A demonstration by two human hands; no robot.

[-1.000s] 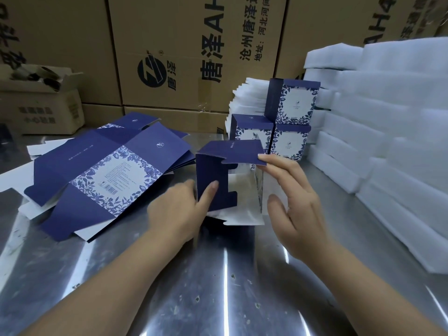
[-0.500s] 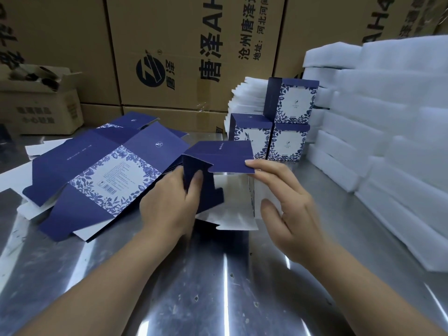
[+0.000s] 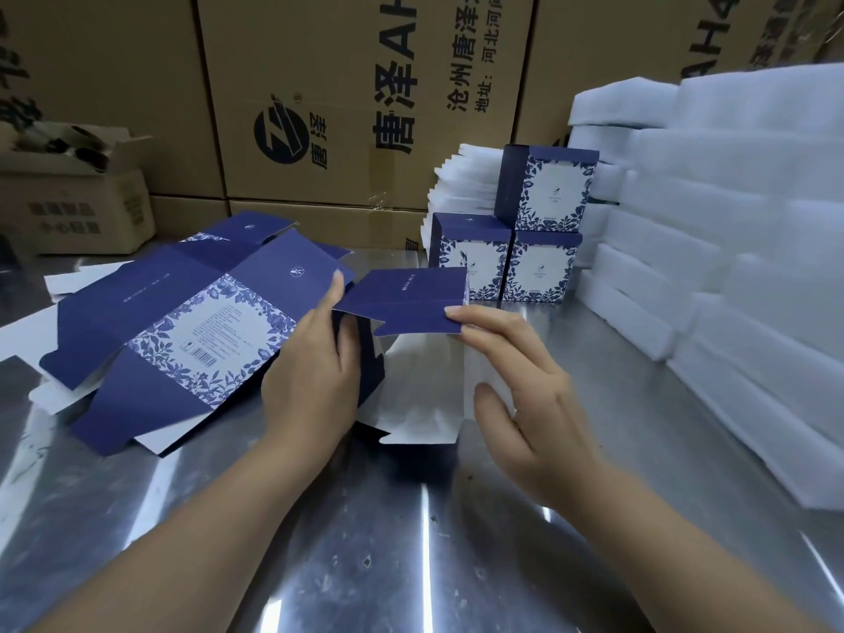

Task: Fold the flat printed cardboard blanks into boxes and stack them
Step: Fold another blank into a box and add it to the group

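A half-folded blue box (image 3: 406, 303) with a white inside stands on the metal table (image 3: 411, 541) in the middle. My left hand (image 3: 315, 372) presses against its left wall, fingers straight, fingertips at the top left corner. My right hand (image 3: 516, 390) holds the top blue panel by its right edge with the fingertips, the thumb spread below. A pile of flat blue printed blanks (image 3: 182, 326) lies to the left. Three finished boxes (image 3: 539, 230) stand stacked behind, two below and one on top.
White foam slabs (image 3: 730, 249) are piled high along the right side. A stack of white sheets (image 3: 466, 185) stands behind the finished boxes. Large brown cartons (image 3: 365, 93) form a wall at the back; a small open carton (image 3: 77, 198) sits at far left.
The box has swung left and its top panel has tipped flatter. My left hand slid up along the left wall, and my right hand followed the panel's edge to the left.
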